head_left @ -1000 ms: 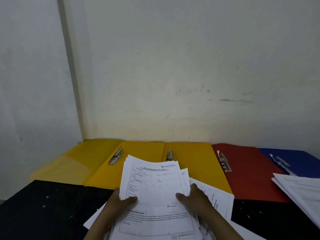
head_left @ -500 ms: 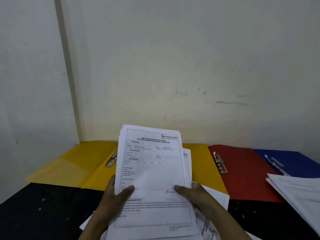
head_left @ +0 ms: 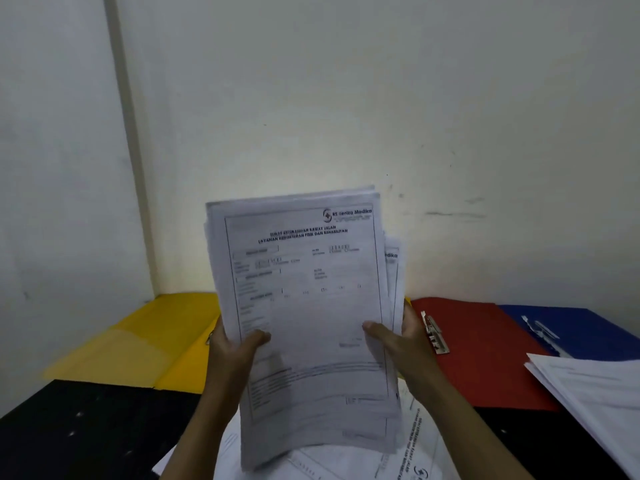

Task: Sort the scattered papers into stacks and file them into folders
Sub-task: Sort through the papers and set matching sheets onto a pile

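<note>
Head view — both hands, left (head_left: 232, 348) and right (head_left: 398, 341), grip the upright paper stack (head_left: 304, 306) between them.

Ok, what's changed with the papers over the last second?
Both hands, left hand and right hand, raised the paper stack from lying on the table to nearly upright. Their grip is unchanged. The yellow folder, red folder, blue folder and side pile stayed put.

The paper stack (head_left: 304, 306) stands upright above the surface (head_left: 86, 427), the left hand (head_left: 232, 351) at its left edge, the right hand (head_left: 401, 344) at its right. Open folders (head_left: 485, 355) lie in a row behind it, along the wall (head_left: 346, 98). Loose sheets (head_left: 346, 462) lie beneath it. A second pile (head_left: 595, 400) lies at right, overlapping the folders.
</note>
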